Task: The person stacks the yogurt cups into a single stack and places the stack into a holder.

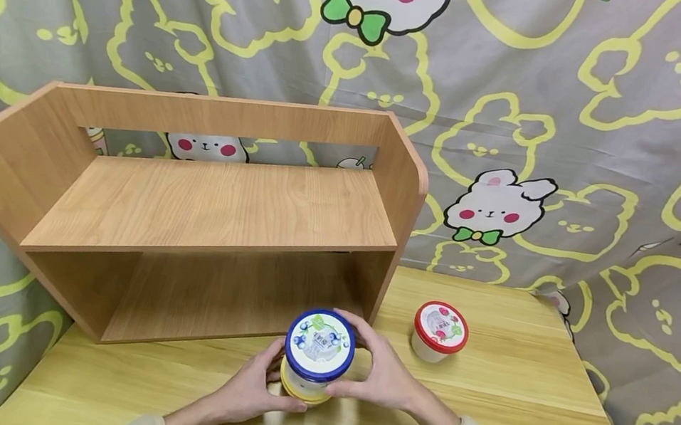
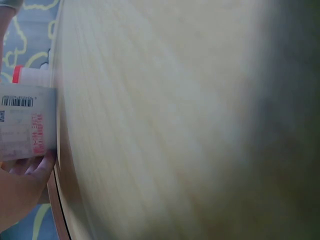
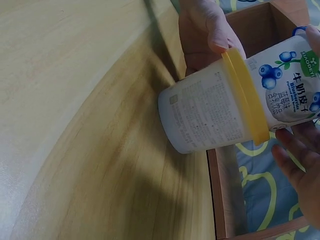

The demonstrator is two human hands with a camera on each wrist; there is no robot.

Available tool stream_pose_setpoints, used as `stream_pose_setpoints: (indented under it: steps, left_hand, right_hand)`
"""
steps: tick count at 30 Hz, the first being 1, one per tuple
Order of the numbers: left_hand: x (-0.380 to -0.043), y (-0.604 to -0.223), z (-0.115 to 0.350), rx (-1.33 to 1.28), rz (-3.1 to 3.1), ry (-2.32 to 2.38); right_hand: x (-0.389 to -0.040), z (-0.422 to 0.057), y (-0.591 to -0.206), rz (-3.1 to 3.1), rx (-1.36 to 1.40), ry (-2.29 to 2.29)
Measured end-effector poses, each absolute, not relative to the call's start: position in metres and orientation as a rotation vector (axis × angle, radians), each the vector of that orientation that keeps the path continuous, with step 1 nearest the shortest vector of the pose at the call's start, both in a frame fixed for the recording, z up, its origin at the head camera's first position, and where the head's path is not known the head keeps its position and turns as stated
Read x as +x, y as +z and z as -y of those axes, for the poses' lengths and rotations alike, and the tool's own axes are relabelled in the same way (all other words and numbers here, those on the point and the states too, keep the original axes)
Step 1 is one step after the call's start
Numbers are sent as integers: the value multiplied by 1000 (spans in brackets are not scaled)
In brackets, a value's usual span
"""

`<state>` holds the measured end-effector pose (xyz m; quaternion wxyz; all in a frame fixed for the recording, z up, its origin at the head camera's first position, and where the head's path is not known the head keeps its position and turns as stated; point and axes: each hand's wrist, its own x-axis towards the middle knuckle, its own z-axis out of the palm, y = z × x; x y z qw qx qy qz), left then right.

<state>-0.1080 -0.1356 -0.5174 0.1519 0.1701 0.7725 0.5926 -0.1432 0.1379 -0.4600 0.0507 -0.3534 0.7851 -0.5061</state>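
In the head view, a tub with a blue lid [image 1: 320, 345] stands on top of a tub with a yellow lid [image 3: 205, 107]. Blueberries are printed on the upper tub's side in the right wrist view. My left hand [image 1: 249, 388] holds the lower tub around its yellow rim from the left. From the right, my right hand [image 1: 384, 369] grips the blue-lidded tub between thumb and fingers. The lower tub's base is close over the table, and its printed side with a barcode shows in the left wrist view. Part of each hand's fingers is hidden behind the tubs.
A wooden two-tier shelf [image 1: 219, 204] stands just behind the hands. On the right of the wooden table [image 1: 519, 379] sits a tub with a red lid [image 1: 440, 330]. A grey patterned curtain [image 1: 527, 72] hangs behind and at both sides.
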Motion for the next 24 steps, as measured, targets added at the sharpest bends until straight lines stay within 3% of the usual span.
stream_pose_setpoints:
  steps: [24]
  left_hand:
    - [-108,-516,135,473,-2200,1710]
  right_hand:
    - [-136,-199,-448,-2520,-1184,-1739]
